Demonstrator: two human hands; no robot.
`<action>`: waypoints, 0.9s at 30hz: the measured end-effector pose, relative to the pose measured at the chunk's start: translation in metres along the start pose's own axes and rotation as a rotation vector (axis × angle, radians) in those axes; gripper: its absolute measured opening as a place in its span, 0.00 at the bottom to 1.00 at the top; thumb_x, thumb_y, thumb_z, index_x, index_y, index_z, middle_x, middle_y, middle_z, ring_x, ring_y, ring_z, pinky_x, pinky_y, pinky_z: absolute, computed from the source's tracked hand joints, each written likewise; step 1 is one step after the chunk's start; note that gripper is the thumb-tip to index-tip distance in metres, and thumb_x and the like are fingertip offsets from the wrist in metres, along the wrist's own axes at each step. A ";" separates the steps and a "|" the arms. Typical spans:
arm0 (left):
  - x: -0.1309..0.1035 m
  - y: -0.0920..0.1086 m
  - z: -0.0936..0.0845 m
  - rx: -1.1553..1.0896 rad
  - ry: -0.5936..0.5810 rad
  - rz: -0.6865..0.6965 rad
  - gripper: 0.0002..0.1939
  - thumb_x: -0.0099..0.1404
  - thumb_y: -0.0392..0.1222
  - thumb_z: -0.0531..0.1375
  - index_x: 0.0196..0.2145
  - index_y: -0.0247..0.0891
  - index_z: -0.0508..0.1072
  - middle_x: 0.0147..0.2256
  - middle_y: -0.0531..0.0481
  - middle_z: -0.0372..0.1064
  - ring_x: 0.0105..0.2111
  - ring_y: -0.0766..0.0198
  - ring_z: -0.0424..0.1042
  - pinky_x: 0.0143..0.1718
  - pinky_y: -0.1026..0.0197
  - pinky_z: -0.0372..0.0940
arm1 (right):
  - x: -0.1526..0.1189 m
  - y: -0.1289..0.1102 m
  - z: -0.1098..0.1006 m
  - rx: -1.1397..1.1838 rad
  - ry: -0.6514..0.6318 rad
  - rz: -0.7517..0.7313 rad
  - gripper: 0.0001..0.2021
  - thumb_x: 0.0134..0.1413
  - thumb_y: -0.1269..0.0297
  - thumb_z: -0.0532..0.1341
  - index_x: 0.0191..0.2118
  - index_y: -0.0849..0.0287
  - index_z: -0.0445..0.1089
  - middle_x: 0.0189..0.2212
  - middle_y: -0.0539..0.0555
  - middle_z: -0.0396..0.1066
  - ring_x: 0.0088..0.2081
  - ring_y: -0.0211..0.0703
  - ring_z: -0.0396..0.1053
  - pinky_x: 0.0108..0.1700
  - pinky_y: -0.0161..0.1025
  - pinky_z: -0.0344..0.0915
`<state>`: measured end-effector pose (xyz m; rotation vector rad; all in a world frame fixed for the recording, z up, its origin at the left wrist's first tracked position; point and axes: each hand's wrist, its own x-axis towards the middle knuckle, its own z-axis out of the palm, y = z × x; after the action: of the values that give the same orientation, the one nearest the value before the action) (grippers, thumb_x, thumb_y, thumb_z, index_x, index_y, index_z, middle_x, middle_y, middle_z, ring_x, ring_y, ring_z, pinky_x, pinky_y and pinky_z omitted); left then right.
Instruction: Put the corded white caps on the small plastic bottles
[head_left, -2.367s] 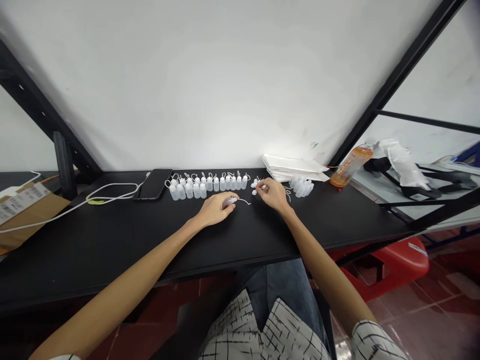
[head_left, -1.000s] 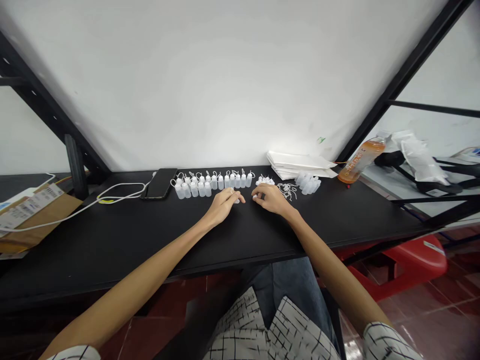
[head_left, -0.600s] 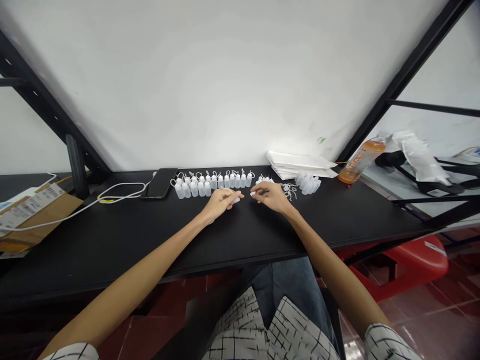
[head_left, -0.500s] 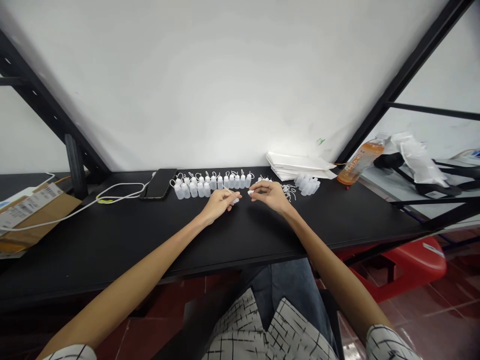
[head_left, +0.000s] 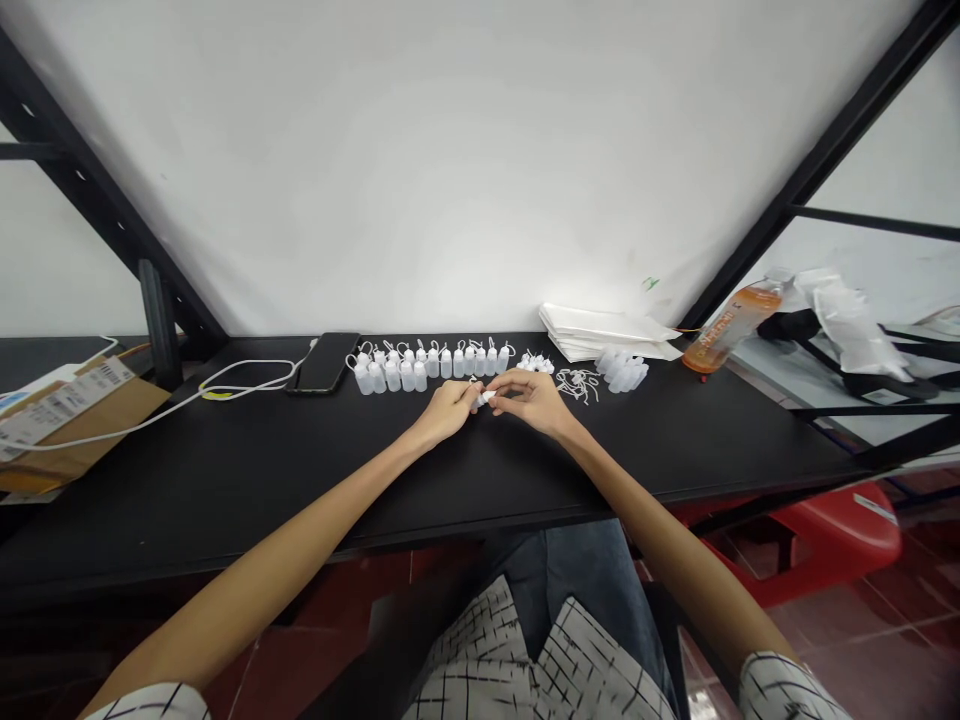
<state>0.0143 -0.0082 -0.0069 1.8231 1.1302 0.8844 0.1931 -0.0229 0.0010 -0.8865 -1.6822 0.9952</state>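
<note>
My left hand (head_left: 448, 410) is closed around a small translucent plastic bottle, mostly hidden by the fingers. The fingertips of my right hand (head_left: 534, 402) pinch a small white cap (head_left: 487, 396) against the bottle's end, so both hands meet. Just behind them stand upright rows of small squeeze bottles (head_left: 407, 374) with white caps and thin looped strings. Near my right hand lie a cluster of white caps (head_left: 537, 364), a tangle of white strings (head_left: 577, 385) and a group of bottles without visible caps (head_left: 622, 370).
A stack of white paper (head_left: 600, 330) lies against the wall, with an orange drink bottle (head_left: 731, 325) to its right. Leftward are a black phone (head_left: 324, 364), a white cable (head_left: 247, 365) and a cardboard package (head_left: 82, 420). A red stool (head_left: 832, 545) stands below right.
My right hand has moved left with the cap and brought it to the bottle in my left hand. The gap between the hands has closed. The view has shifted slightly.
</note>
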 end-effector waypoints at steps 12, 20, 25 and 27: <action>0.001 -0.003 0.002 0.056 0.045 0.015 0.24 0.65 0.55 0.50 0.22 0.34 0.70 0.20 0.50 0.64 0.22 0.66 0.63 0.25 0.64 0.58 | 0.001 0.003 -0.001 0.004 -0.036 0.002 0.14 0.43 0.57 0.70 0.33 0.63 0.76 0.33 0.55 0.71 0.30 0.41 0.73 0.34 0.42 0.77; 0.001 -0.006 0.003 0.032 0.103 0.028 0.22 0.65 0.54 0.52 0.26 0.34 0.74 0.18 0.52 0.64 0.20 0.67 0.63 0.24 0.65 0.58 | -0.001 0.003 0.000 0.025 -0.047 0.047 0.14 0.41 0.58 0.71 0.32 0.63 0.75 0.34 0.56 0.71 0.34 0.44 0.74 0.32 0.41 0.77; -0.002 -0.002 0.004 0.027 0.135 0.056 0.21 0.66 0.52 0.52 0.27 0.34 0.74 0.17 0.53 0.63 0.20 0.67 0.62 0.24 0.66 0.57 | -0.001 0.003 0.000 -0.015 -0.065 0.077 0.17 0.45 0.53 0.69 0.34 0.64 0.74 0.28 0.55 0.72 0.30 0.43 0.73 0.26 0.37 0.74; -0.003 0.000 0.004 0.038 0.145 0.064 0.20 0.66 0.52 0.51 0.28 0.35 0.74 0.17 0.54 0.62 0.19 0.67 0.62 0.24 0.66 0.56 | -0.001 0.005 -0.001 -0.096 -0.084 0.084 0.18 0.48 0.51 0.66 0.36 0.64 0.74 0.26 0.54 0.71 0.27 0.41 0.72 0.20 0.32 0.67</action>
<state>0.0166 -0.0123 -0.0093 1.8590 1.1903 1.0535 0.1943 -0.0213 -0.0038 -0.9978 -1.7883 1.0271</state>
